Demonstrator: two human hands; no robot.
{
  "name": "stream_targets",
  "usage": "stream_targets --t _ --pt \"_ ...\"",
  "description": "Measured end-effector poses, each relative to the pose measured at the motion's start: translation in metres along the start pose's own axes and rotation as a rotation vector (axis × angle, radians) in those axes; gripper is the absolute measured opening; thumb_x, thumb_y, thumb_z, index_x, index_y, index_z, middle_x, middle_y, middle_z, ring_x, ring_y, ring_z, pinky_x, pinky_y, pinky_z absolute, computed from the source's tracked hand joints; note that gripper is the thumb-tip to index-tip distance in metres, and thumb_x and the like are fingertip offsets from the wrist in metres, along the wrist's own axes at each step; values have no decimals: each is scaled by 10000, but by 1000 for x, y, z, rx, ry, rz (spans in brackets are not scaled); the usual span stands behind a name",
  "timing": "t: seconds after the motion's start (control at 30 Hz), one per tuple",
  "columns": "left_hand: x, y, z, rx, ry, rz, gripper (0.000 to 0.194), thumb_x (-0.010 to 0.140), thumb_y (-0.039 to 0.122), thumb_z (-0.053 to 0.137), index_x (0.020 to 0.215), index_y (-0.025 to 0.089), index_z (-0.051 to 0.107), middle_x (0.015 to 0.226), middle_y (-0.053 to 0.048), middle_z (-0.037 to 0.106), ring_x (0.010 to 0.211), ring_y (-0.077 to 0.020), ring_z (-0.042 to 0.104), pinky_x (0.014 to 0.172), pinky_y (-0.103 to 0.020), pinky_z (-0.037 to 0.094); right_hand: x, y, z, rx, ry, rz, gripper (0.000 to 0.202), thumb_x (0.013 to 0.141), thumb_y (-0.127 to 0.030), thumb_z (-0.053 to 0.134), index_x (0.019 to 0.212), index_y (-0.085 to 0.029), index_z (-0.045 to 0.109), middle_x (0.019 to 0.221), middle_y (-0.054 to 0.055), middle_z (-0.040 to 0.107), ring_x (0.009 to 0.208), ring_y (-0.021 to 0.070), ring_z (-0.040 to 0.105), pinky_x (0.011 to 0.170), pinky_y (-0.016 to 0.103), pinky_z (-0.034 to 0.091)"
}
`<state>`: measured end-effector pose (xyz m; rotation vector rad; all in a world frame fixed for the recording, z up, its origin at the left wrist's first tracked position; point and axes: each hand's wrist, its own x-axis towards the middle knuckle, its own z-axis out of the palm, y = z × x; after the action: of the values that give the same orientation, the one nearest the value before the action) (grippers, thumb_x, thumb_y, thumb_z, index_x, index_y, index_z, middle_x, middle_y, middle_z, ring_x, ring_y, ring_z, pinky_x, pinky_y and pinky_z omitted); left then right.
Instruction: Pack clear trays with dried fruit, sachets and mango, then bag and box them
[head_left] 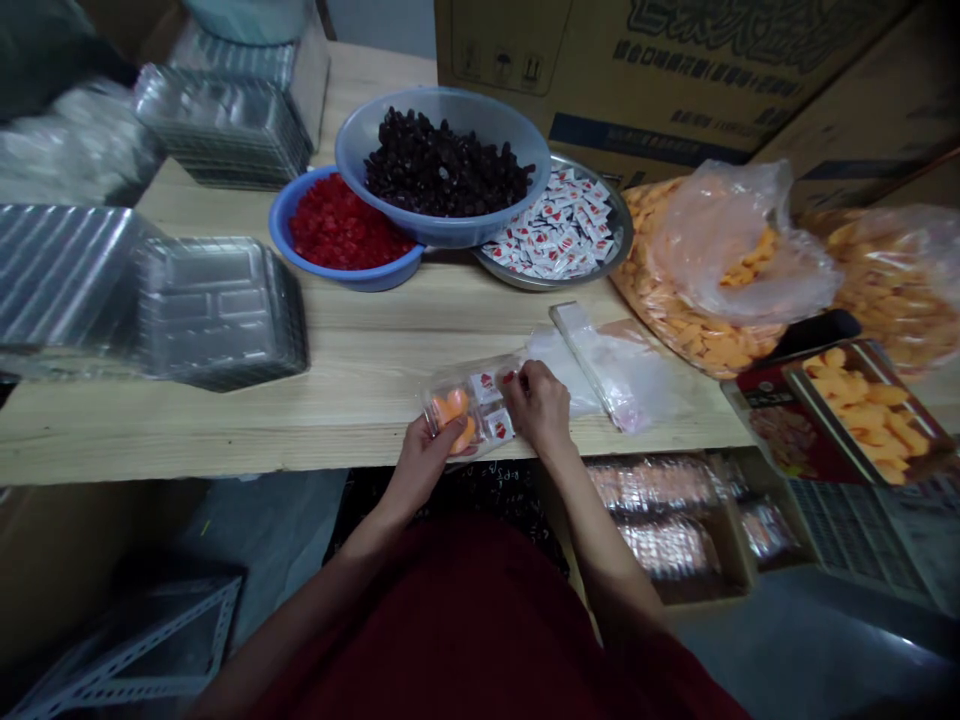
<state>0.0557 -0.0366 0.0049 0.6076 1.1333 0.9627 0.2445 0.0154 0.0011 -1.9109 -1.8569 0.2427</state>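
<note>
as the left hand [429,455] steadies a clear plastic tray [475,410], the right hand [543,405] works its far end

while the tray sits low over the front edge of the wooden table [360,390], the left hand clasps its left end, thumb laid across the top and the other fingers mostly hidden beneath. under and beside that thumb lie orange pieces [448,406]; next to them are white sachets [499,424] with red print. the right hand's fingers curl inward over the tray's right end, beside a small bit of red; their tips are hidden, so i cannot tell whether they pinch anything.

just right of this hand lie flat clear bags [637,375]. behind the tray, a blue basin [360,278] holds red pieces, a translucent bowl [450,232] holds dark brown ones, and a metal bowl [540,283] is full of more printed sachets. stacked trays [214,300] stand on the left; a large plastic bag of orange pieces [682,325] slumps on the right.
</note>
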Motion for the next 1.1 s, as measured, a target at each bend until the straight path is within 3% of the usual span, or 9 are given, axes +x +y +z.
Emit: stream_targets --t 0.13,0.33,0.47,0.57,0.67,0.8,0.87,0.93,1.1 --pt "4 -3 11 -95 18 -4 412 787 441 802 1017 114 704 994 -112 773 832 -230 755 731 -341 634 -10 -3 -2 -41 -6 -40 191 1001 -245 461 854 -207 576 853 40 638 728 168 558 639 277 297" --pt "-2 2 18 -162 37 -4 405 793 423 800 1051 133 685 1012 -105 762 878 -220 742 794 -361 627 -34 8 -24 -80 -14 -25 130 969 -172 473 916 -201 589 835 44 630 744 185 550 655 280 326" --pt "2 -3 31 -95 -7 36 388 805 457 783 1034 164 673 960 -59 745 847 -198 714 805 -347 595 -48 -8 -24 -24 -46 -96 171 995 -160 430 909 -201 571 834 55 633 746 187 547 676 280 351" --pt "9 -8 39 50 -53 136 362 847 480 745 1040 182 680 983 -39 724 943 -200 678 913 -329 534 -54 -26 -18 70 -75 -133 192 996 -157 413 873 -208 551 814 54 619 759 193 548 690 285 366" --pt "16 -4 34 180 -74 203 369 903 495 682 1133 206 678 1096 -43 699 1088 -203 621 1024 -314 459 -55 -33 -16 256 -74 -68 192 1001 -184 404 871 -212 543 807 35 607 745 180 550 688 279 379" --pt "18 13 10 250 -223 130 411 881 501 698 1176 215 700 1064 -53 701 976 -202 618 913 -312 495 -52 -23 -24 463 -92 68 172 990 -220 430 881 -209 561 740 -14 553 654 143 500 639 261 356" --pt "19 18 3 257 -301 68 390 841 476 737 1126 210 734 980 -49 710 872 -192 617 853 -312 502 -51 -20 -28 522 -115 83 167 981 -217 437 880 -206 571 725 -23 537 641 135 481 623 256 343" --pt "24 17 2 287 -281 70 296 812 451 758 977 205 767 859 -30 694 789 -177 599 814 -306 493 -51 -21 -31 558 -125 61 161 977 -222 447 885 -204 578 745 -17 551 660 135 489 626 253 349" --pt "43 -1 15 425 -144 378 229 780 364 759 655 189 679 809 -27 603 820 -179 578 790 -295 461 -52 -29 -30 589 -103 4 177 988 -267 462 893 -199 594 795 1 587 710 139 531 661 253 389"
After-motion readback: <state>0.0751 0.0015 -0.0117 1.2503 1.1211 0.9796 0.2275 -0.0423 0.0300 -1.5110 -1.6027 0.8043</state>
